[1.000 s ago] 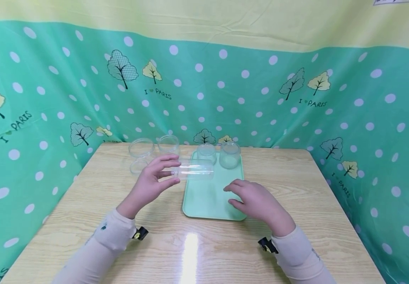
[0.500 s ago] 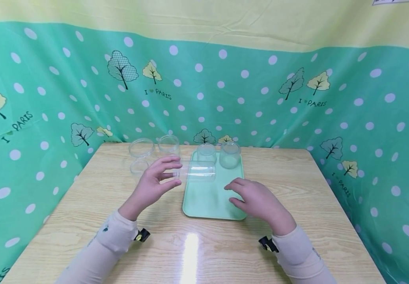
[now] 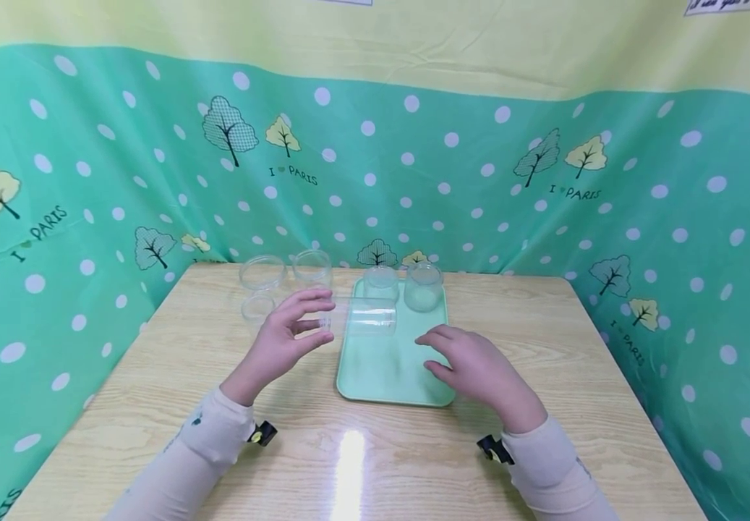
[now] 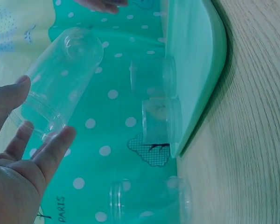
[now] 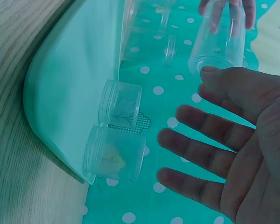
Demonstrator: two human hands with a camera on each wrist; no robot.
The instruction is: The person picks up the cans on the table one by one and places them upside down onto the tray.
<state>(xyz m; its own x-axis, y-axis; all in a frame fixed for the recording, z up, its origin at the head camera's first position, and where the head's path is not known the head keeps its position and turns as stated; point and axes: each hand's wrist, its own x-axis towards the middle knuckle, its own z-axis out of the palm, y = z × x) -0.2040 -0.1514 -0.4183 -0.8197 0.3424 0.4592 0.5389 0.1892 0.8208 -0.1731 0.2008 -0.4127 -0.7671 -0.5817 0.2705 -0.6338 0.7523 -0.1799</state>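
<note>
My left hand [image 3: 286,325] grips a tall clear plastic jar [image 3: 368,316] by its ridged mouth end, between thumb and fingers. The jar lies sideways in the air over the mint-green tray [image 3: 368,376], its base pointing right. Over the tray's right side my right hand [image 3: 472,365] hovers with loosely bent fingers, holding nothing. In the right wrist view its fingertips [image 5: 170,140] are spread, with the held jar's base beyond the thumb. Two short clear jars [image 5: 123,102] [image 5: 116,154] stand at the tray's far end, ridged necks down against it.
Several more clear jars stand on the wooden table [image 3: 173,376] behind the left hand, among them a wide one [image 3: 262,273], a taller one [image 3: 312,268] and a small one [image 3: 257,307]. A dotted green cloth [image 3: 427,174] hangs around the table's back and sides.
The left hand and its jar have shifted very slightly right and down in the head view. The right hand stays nearly still, and the head view tips a little.
</note>
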